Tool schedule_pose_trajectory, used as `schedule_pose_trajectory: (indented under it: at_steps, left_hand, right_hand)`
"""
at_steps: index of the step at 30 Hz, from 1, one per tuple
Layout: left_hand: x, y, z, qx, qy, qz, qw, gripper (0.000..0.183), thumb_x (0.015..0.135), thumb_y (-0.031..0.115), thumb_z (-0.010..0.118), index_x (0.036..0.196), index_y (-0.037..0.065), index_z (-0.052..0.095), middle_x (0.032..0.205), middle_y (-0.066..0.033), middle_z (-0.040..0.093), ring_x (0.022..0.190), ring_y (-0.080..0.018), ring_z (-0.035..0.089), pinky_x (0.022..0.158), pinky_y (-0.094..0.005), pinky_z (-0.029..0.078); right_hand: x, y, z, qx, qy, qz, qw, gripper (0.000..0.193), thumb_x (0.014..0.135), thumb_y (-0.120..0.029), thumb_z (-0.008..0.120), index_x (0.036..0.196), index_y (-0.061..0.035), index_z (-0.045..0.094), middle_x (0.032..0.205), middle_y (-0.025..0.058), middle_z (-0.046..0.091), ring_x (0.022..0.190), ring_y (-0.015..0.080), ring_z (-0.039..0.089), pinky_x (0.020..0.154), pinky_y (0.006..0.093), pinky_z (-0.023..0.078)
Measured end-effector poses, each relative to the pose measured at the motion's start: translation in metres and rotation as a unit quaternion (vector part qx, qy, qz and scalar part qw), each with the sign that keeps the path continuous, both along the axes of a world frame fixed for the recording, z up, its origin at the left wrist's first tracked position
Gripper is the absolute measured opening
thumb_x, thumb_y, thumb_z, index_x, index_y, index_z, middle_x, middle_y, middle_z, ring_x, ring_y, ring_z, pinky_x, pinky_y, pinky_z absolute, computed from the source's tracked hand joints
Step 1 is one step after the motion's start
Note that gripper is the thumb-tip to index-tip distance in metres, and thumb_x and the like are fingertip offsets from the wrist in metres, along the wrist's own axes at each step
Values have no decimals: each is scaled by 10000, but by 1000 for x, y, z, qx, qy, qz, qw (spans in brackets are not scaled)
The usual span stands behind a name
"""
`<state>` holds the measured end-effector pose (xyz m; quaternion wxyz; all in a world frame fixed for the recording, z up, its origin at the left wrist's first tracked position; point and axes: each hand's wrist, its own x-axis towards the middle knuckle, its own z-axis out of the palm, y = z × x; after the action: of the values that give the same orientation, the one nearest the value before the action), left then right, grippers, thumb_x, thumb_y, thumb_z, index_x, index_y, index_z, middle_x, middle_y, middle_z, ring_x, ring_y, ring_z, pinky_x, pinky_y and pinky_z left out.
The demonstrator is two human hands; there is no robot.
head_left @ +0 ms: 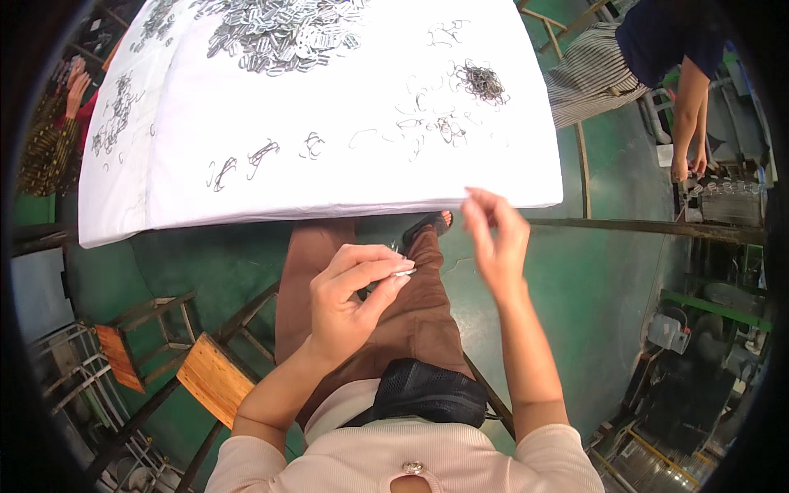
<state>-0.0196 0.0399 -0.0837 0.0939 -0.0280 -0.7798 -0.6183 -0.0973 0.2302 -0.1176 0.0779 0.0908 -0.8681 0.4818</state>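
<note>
My left hand (353, 287) is raised above my lap, thumb and fingers pinched on a small shiny metal piece (403, 269). Its exact shape is mostly hidden by the fingertips. Off the table's near edge, to the right, is my right hand (499, 238). Its thumb and forefinger tips come together, and anything between them is too small to make out. On the white-covered table (329, 177) ahead lie small clusters of bent wire hooks (263, 156). More loose wire pieces (444, 127) and a dense dark heap of them (483, 84) lie farther right.
A large pile of silver oval metal loops (283, 33) covers the table's far part. Two wooden stools (215, 376) stand at the left. One person (670, 49) works at the right with small parts; another person's hand (76, 86) shows at the left edge.
</note>
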Motion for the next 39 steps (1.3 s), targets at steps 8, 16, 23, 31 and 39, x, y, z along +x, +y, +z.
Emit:
schedule_pose_trajectory:
  at_steps: [8,16,23,31,39]
  left_hand:
    - [-3,-4,-13,0,-13,-20,1000,190,708,-33,688,880,46,692,881,-56,634,782,-161,590,647,-255,504]
    - [5,-1,-17,15,-14,-22,1000,198,704,-36,682,880,53,696,863,-53,638,783,-167,584,660,-262,486]
    - [13,-4,-26,30,-6,-18,999,190,711,-21,689,882,60,700,865,-50,645,775,-175,585,670,-274,477]
    - [19,-9,-37,40,-6,-10,999,180,713,14,700,884,73,698,855,-47,638,780,-190,583,692,-296,475]
    - [28,-16,-49,36,-13,10,999,161,721,25,695,877,66,696,859,-54,636,788,-200,585,696,-304,478]
  right_hand:
    - [-103,-5,-18,222,-160,-110,956,177,783,-200,622,843,-37,653,819,121,646,759,290,614,695,390,464]
    - [-111,-7,-16,296,-70,-120,945,154,766,-195,625,793,-43,626,807,155,650,791,343,613,725,429,466]
    - [-115,-7,17,407,44,-121,904,134,794,-122,622,907,-54,644,826,127,660,745,307,626,676,391,475]
    - [-111,-147,-11,91,-3,231,969,89,789,-70,630,864,-32,657,825,107,647,709,230,611,663,313,476]
    - [-97,-256,-27,171,58,322,929,81,782,-109,580,797,-95,659,811,73,622,759,276,601,666,368,470]
